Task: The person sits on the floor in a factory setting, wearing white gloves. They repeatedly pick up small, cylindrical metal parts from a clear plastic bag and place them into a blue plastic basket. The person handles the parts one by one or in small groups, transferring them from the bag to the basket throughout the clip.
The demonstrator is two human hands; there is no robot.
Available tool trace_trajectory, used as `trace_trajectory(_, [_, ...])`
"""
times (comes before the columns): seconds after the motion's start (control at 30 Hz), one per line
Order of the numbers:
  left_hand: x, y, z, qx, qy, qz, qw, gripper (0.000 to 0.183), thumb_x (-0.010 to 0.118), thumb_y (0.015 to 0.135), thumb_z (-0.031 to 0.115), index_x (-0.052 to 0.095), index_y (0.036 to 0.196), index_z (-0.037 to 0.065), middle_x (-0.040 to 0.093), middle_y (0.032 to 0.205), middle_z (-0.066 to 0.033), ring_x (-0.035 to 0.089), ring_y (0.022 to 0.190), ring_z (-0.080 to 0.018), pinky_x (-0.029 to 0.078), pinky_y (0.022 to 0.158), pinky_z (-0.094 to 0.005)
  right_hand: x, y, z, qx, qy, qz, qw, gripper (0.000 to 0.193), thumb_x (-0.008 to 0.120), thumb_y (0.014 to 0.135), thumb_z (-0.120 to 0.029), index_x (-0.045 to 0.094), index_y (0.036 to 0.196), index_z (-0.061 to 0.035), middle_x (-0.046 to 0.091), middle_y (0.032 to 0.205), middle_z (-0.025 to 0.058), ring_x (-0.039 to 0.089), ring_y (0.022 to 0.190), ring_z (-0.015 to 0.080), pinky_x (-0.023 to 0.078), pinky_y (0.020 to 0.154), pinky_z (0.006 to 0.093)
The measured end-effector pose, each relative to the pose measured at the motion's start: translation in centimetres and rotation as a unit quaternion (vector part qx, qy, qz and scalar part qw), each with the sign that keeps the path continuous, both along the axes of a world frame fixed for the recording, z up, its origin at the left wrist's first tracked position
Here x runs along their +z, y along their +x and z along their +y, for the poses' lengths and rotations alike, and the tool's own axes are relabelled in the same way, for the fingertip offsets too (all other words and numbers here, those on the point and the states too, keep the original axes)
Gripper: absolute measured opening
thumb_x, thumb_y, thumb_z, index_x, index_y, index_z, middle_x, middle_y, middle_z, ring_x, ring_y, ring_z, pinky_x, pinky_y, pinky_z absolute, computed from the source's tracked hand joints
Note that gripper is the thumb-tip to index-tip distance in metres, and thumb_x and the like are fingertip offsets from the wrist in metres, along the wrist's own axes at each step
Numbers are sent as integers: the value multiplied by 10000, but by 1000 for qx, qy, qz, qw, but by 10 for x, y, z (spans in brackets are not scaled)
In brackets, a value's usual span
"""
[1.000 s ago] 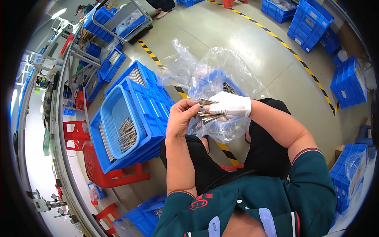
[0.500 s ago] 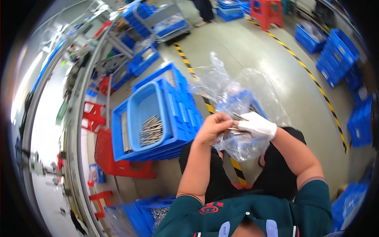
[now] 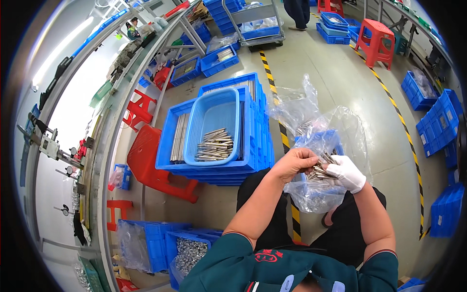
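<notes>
My gloved right hand [image 3: 348, 174], in a white glove, is closed around a bunch of short metal rods [image 3: 322, 176]. From the left, my bare left hand [image 3: 296, 164] meets the bunch with thumb and fingers pinched together; whether a rod is between its fingertips is hard to see. Both hands are over a clear plastic bag [image 3: 311, 200] lining a small blue bin [image 3: 331, 138] between my knees. To the left, a light blue basket [image 3: 214, 109] holds a pile of similar rods [image 3: 215, 146] and rests on stacked blue crates [image 3: 262, 141].
A red stool [image 3: 146, 151] stands left of the crates, beside a long workbench [image 3: 109, 146]. Near my left elbow sits a bin of small metal parts [image 3: 192, 255]. A trolley [image 3: 258, 31] is at the far side, and more blue crates [image 3: 440, 121] line the right.
The view has shifted, so the scene sits lower and further right, and it is sharper. My hands stay together at the rods, which the right hand still holds.
</notes>
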State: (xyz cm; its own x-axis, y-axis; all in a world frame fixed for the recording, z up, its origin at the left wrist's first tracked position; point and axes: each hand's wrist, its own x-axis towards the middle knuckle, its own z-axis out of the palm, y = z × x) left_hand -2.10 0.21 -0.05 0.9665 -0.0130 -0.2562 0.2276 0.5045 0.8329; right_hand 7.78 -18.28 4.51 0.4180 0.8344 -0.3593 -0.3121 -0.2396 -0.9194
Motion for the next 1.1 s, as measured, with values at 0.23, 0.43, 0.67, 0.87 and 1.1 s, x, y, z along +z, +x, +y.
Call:
trace_trajectory(0.23, [-3, 1, -5, -18, -131, 26, 991, 111, 669, 857, 165, 594, 862, 82, 618, 780, -4, 549, 618, -95, 490, 576, -271, -6, 1, -4, 13, 5, -21, 1000, 194, 608, 864, -210, 638, 896, -21, 569, 694, 8, 477, 546, 73, 372, 484, 236])
trace_trajectory(0.43, [-15, 6, -11, -32, -139, 14, 990, 115, 667, 855, 200, 595, 891, 118, 639, 802, -12, 577, 638, -101, 504, 579, -273, -29, 5, -4, -4, 82, -25, 996, 184, 605, 870, -223, 647, 917, -50, 559, 681, -21, 466, 544, 54, 367, 481, 224])
trace_trajectory(0.67, [-4, 5, -13, 29, -38, 28, 998, 113, 677, 846, 170, 619, 869, 76, 628, 761, -9, 554, 622, -91, 455, 574, -231, -19, 7, -8, 21, 26, -47, 998, 251, 623, 862, -274, 619, 836, -24, 544, 629, 8, 482, 502, 77, 384, 468, 240])
trace_trajectory(0.87, [12, 4, -12, 24, 80, 8, 996, 181, 685, 836, 198, 638, 907, 39, 620, 756, 2, 524, 640, -72, 414, 602, -214, -28, 14, -6, 30, 27, -50, 998, 265, 629, 862, -284, 626, 906, -22, 548, 679, -1, 474, 534, 74, 384, 482, 239])
trace_trajectory(1.1, [9, 0, -7, 30, 173, -16, 984, 169, 683, 831, 165, 647, 892, 12, 640, 769, -27, 529, 651, -71, 407, 592, -215, -25, 11, -2, 52, 12, -59, 997, 247, 622, 861, -271, 619, 867, -23, 539, 650, 6, 471, 526, 79, 377, 480, 245])
